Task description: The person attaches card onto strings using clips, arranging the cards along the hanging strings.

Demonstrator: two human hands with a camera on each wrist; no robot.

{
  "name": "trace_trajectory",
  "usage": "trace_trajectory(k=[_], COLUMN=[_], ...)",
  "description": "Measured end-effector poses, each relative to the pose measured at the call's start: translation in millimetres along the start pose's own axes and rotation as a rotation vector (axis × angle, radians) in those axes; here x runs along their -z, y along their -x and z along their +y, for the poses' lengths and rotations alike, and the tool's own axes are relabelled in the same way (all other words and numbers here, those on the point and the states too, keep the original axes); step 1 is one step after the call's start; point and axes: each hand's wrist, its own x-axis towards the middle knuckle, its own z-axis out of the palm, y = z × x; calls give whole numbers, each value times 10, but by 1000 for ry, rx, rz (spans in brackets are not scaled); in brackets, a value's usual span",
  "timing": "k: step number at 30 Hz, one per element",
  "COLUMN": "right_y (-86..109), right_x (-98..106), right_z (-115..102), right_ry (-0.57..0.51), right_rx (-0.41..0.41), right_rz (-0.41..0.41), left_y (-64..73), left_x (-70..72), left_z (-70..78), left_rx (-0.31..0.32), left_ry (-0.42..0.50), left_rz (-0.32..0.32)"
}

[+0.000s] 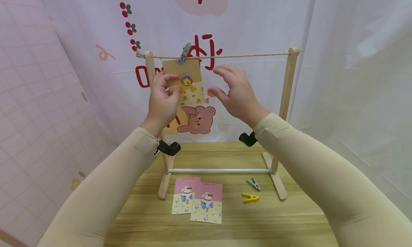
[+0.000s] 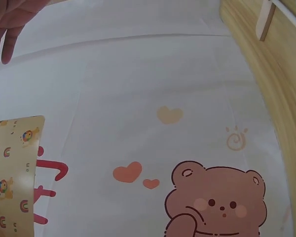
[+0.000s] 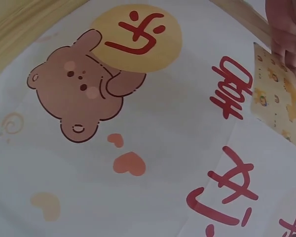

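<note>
A card with a lion picture (image 1: 190,93) hangs, slightly tilted, from the rope (image 1: 244,55) by a grey clothespin (image 1: 185,54). My left hand (image 1: 162,100) is in front of the card's left side, its fingers loosely bent and the thumb and index finger apart; whether it touches the card is unclear. To the right of the card, apart from it, my right hand (image 1: 236,91) is raised with fingers and thumb spread. The left wrist view shows the card (image 2: 17,173) and the right hand's fingers (image 2: 12,42); the right wrist view shows the left hand (image 3: 288,34) by the card.
Two overlapping pink-and-yellow rabbit cards (image 1: 206,204) lie on the wooden table (image 1: 145,225). Right of them are a grey clothespin (image 1: 253,184) and a yellow clothespin (image 1: 250,198). Wooden posts (image 1: 288,82) and a white crossbar (image 1: 222,171) form the stand, before a printed cloth (image 1: 257,11).
</note>
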Motion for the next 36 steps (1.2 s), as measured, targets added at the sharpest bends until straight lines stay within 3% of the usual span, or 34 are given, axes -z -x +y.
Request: trace_trajectory(k=[12, 24, 36], right_y=[281, 617, 979], right_x=[25, 14, 11], right_z=[143, 213, 333], right_ry=[-4, 6, 5], right_rx=[-6, -50, -102], right_rz=[-49, -122, -184], left_y=[279, 552, 797], left_x=[60, 19, -62], left_z=[-93, -272, -413], left_rx=[23, 103, 129], left_ry=[-18, 7, -26], left_rz=[-84, -183, -238])
